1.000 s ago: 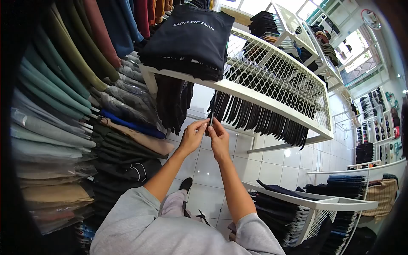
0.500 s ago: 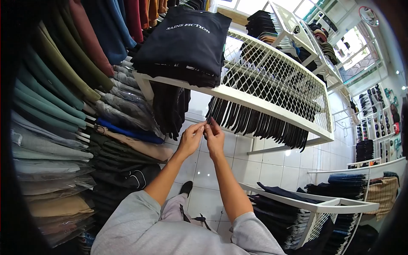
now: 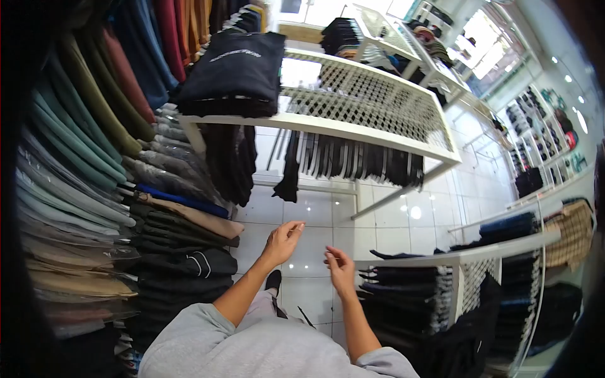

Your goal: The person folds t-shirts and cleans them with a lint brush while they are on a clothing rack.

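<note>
My left hand (image 3: 283, 243) is in the air over the tiled floor, its fingers loosely bent and nothing in them. A short way to the right and lower, my right hand (image 3: 341, 263) is empty too, with its fingers partly spread. Ahead of both hands, dark garments (image 3: 359, 159) hang in a row under a white mesh-topped rack. One black garment (image 3: 288, 173) hangs at the row's left end, a little apart from the others. Neither hand touches the clothes.
Folded black shirts (image 3: 236, 72) are stacked on the white rack (image 3: 378, 140). Hanging clothes (image 3: 75, 142), some in plastic, line my left. A low white rack (image 3: 454, 257) with dark folded clothes stands close on my right. Shelves of small goods (image 3: 542, 135) are farther right.
My hands were together, pinching something small and dark by the rack; now they are apart, lower and empty. The view has shifted, and the black garment at the row's left end now shows separately.
</note>
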Motion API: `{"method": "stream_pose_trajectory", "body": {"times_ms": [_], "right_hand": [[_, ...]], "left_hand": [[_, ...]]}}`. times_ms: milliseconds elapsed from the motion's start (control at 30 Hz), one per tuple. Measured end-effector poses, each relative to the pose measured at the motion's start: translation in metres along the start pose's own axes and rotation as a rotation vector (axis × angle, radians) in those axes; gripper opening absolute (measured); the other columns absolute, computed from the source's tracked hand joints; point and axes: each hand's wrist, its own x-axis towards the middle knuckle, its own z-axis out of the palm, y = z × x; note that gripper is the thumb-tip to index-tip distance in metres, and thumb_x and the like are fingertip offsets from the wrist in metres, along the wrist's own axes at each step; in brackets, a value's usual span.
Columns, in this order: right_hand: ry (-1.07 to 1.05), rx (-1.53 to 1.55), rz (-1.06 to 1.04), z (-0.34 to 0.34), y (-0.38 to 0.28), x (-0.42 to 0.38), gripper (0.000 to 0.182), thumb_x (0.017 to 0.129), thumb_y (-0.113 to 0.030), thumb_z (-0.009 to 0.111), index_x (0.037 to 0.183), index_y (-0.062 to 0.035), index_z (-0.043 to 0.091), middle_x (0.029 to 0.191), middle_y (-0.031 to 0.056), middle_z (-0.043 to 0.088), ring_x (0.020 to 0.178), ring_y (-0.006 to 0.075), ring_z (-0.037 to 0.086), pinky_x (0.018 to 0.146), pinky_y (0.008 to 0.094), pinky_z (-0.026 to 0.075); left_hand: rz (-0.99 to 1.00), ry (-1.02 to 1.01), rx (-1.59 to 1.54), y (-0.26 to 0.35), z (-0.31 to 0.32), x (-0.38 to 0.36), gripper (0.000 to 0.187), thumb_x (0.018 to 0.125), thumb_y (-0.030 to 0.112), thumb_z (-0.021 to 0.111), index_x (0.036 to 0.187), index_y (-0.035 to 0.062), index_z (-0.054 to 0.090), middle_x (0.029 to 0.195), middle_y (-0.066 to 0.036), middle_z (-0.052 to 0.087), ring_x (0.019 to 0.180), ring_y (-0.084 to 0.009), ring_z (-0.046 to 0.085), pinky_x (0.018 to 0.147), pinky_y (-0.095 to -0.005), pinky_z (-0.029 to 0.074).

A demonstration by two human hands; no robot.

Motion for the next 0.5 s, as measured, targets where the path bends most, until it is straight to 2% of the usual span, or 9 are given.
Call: {"method": "stream_pose_trajectory", "body": {"times_ms": [33,167,233,300,500], "right_hand": [[0.034,0.008,-0.008,-0.026,-0.001,-0.014,0.027,0.100,-0.015,0.065,0.124,-0.0050,0.071,0.100,0.0048,0.073,0.084,0.0109,0.067,0.074,0.0258,0.053],[0.427,-0.144,-0.205,-0.120,-0.018,-0.091,0.021,0.099,-0.009,0.065,0.118,-0.0034,0.072,0.093,0.0019,0.072,0.079,0.0083,0.064,0.071,0.0241,0.052],[0.639,-0.235,-0.235,-0.153,-0.035,-0.140,0.019,0.098,-0.007,0.065,0.115,-0.0031,0.073,0.096,0.0027,0.070,0.079,0.0086,0.065,0.070,0.0246,0.052],[0.816,-0.318,-0.275,-0.180,-0.042,-0.191,0.019,0.098,-0.007,0.065,0.115,-0.0024,0.073,0.097,0.0038,0.069,0.078,0.0095,0.065,0.070,0.0245,0.052],[1.280,-0.567,-0.248,-0.229,-0.028,-0.347,0.017,0.095,-0.006,0.066,0.110,-0.0029,0.074,0.096,0.0105,0.067,0.075,0.0202,0.066,0.067,0.0304,0.053]], "left_hand": [[-0.014,-0.057,0.033,0.015,0.010,-0.005,0.039,0.104,0.035,0.056,0.124,0.0033,0.068,0.103,-0.018,0.074,0.095,-0.0277,0.072,0.086,-0.0369,0.054],[0.087,-0.223,0.070,0.049,0.069,-0.031,0.039,0.104,0.035,0.057,0.125,0.0033,0.068,0.102,-0.017,0.074,0.094,-0.0271,0.072,0.086,-0.0364,0.054],[0.166,-0.322,0.055,0.061,0.107,-0.048,0.039,0.105,0.036,0.058,0.125,0.0046,0.069,0.092,-0.010,0.072,0.089,-0.0169,0.066,0.083,-0.0324,0.053],[0.198,-0.451,0.064,0.078,0.146,-0.073,0.039,0.105,0.037,0.058,0.126,0.0050,0.069,0.092,-0.010,0.072,0.089,-0.0169,0.066,0.083,-0.0326,0.053],[0.287,-0.901,0.062,0.102,0.250,-0.171,0.039,0.104,0.035,0.062,0.130,0.0056,0.067,0.097,-0.011,0.073,0.090,-0.0154,0.065,0.083,-0.0319,0.053]]}}
